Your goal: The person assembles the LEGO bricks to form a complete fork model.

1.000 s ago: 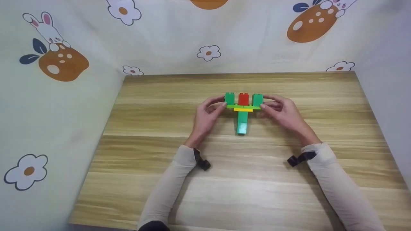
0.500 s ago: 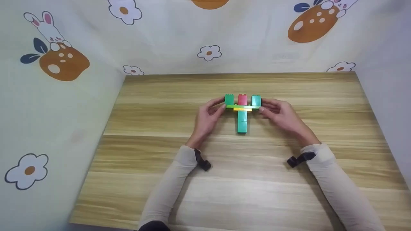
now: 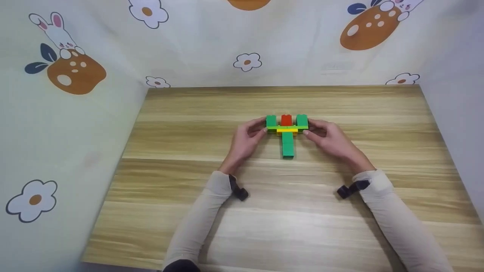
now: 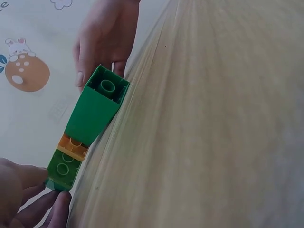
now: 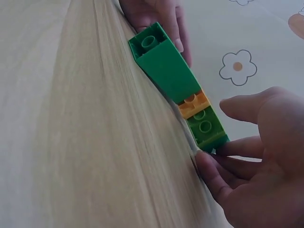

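Observation:
A toy-brick model (image 3: 287, 144) lies on the table near its far side. A green stem runs toward me from a yellow brick (image 3: 287, 132) and a lime-green crosspiece. Beyond the crosspiece sit a red brick (image 3: 286, 120) and two green bricks, one at each end. My left hand (image 3: 245, 140) pinches the left end between thumb and fingers. At the right end, fingertips of my right hand (image 3: 332, 140) touch the model, while the thumb (image 5: 242, 107) stands apart from it in the right wrist view. Hollow undersides of the stem (image 4: 108, 88) face the left wrist camera.
The wood-grain table (image 3: 280, 219) spreads around the model, mostly toward me. A cloth wall with rabbit and flower prints (image 3: 196, 49) rises behind the table's far edge, and more cloth hangs at both sides. Black wrist mounts (image 3: 239, 190) project inward from the sleeves.
The model's far bricks have sunk down and slightly nearer to me, as the whole model tilts and settles. My right thumb has drawn back from its right end; the left hand keeps its hold.

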`<state>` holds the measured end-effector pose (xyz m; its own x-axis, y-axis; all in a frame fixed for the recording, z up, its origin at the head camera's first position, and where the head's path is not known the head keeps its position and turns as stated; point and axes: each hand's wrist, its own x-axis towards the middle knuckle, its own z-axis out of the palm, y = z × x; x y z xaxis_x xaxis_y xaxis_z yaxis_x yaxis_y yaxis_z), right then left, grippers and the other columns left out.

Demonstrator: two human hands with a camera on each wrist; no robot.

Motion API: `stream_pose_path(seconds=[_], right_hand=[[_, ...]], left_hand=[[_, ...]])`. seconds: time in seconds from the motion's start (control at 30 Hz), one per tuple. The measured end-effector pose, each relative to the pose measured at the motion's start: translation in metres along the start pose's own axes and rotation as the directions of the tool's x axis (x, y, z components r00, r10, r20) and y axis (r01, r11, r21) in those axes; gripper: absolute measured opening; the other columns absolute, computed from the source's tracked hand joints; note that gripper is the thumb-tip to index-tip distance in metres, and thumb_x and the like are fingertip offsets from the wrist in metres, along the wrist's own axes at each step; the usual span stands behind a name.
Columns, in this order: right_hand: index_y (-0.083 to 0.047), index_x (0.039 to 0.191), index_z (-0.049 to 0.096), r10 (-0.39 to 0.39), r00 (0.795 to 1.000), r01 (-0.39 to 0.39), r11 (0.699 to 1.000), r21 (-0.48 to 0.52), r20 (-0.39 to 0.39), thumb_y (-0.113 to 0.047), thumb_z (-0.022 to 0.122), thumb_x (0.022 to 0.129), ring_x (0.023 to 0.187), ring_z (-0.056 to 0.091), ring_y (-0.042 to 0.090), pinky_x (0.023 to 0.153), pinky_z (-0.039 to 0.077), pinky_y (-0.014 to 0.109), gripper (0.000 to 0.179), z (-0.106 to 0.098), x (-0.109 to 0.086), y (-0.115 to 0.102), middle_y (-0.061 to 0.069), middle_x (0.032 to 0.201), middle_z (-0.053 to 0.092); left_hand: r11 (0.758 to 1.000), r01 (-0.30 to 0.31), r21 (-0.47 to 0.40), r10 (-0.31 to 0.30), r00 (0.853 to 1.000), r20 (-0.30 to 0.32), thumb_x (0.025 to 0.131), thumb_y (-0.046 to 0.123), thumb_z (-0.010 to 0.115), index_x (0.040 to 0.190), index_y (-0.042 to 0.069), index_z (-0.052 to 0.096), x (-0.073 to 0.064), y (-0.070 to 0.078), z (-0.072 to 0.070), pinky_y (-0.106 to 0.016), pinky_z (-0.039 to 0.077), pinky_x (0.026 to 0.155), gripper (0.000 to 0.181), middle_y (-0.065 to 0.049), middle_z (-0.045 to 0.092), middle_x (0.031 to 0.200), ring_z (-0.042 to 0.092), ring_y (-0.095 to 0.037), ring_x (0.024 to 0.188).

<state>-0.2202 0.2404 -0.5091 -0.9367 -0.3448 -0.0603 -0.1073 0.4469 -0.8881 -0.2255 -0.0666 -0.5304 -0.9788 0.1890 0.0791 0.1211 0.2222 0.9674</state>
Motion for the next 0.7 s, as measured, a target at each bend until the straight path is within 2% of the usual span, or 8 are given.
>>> stream_pose_path(seconds=[0.1,0.3,0.43,0.5,0.6,0.7], right_hand=[[-0.003,0.163,0.044,0.030,1.000,-0.030,1.000,0.000,0.003,-0.034,0.070,0.107,0.135,0.066,0.030,0.118,0.052,0.041,0.069,-0.001,-0.001,-0.002,0.018,0.144,0.069],[-0.004,0.164,0.044,0.038,0.999,-0.038,0.999,-0.007,0.003,-0.037,0.069,0.108,0.136,0.066,0.030,0.117,0.053,0.038,0.069,-0.002,-0.001,-0.001,0.018,0.147,0.068],[-0.005,0.164,0.045,0.040,0.999,-0.040,0.999,-0.018,0.002,-0.037,0.069,0.108,0.134,0.068,0.031,0.112,0.055,0.029,0.069,-0.003,-0.001,0.000,0.017,0.148,0.067],[-0.005,0.164,0.044,0.042,0.999,-0.042,0.999,-0.030,0.003,-0.037,0.069,0.108,0.133,0.068,0.032,0.109,0.056,0.028,0.069,-0.004,-0.001,0.000,0.017,0.148,0.067],[-0.003,0.164,0.042,0.030,1.000,-0.030,0.998,-0.061,-0.008,-0.035,0.068,0.108,0.134,0.068,0.034,0.112,0.057,0.038,0.070,-0.007,-0.001,-0.002,0.020,0.149,0.066],[-0.001,0.164,0.042,-0.011,0.998,0.002,0.991,-0.132,-0.068,-0.031,0.069,0.108,0.140,0.061,0.040,0.121,0.049,0.054,0.069,-0.015,-0.002,-0.006,0.025,0.154,0.060]], left_hand=[[1.000,0.005,0.008,-0.005,1.000,0.020,0.104,0.011,0.073,0.147,0.009,0.067,0.000,0.000,0.000,-0.031,0.058,0.110,0.043,-0.011,0.071,0.146,0.072,-0.021,0.127],[1.000,0.002,0.023,-0.003,0.999,0.046,0.106,0.013,0.071,0.149,0.011,0.066,-0.001,0.001,0.000,-0.032,0.058,0.111,0.044,-0.007,0.070,0.148,0.071,-0.018,0.129],[1.000,-0.008,0.022,0.007,0.999,0.041,0.106,0.011,0.070,0.148,0.009,0.065,-0.001,0.001,0.001,-0.033,0.058,0.111,0.043,-0.010,0.070,0.147,0.071,-0.022,0.129],[1.000,-0.013,0.012,0.013,0.999,0.034,0.106,0.009,0.070,0.148,0.007,0.065,-0.001,0.001,0.001,-0.034,0.059,0.111,0.043,-0.013,0.070,0.146,0.071,-0.024,0.129],[0.999,-0.023,0.042,0.022,1.000,0.011,0.107,0.013,0.069,0.150,0.006,0.063,-0.001,0.003,0.001,-0.035,0.058,0.111,0.044,-0.016,0.069,0.147,0.071,-0.026,0.130],[0.981,-0.061,0.182,0.066,0.998,-0.022,0.107,0.021,0.069,0.152,0.009,0.060,-0.001,0.009,-0.002,-0.039,0.053,0.119,0.047,-0.015,0.064,0.154,0.065,-0.026,0.138]])
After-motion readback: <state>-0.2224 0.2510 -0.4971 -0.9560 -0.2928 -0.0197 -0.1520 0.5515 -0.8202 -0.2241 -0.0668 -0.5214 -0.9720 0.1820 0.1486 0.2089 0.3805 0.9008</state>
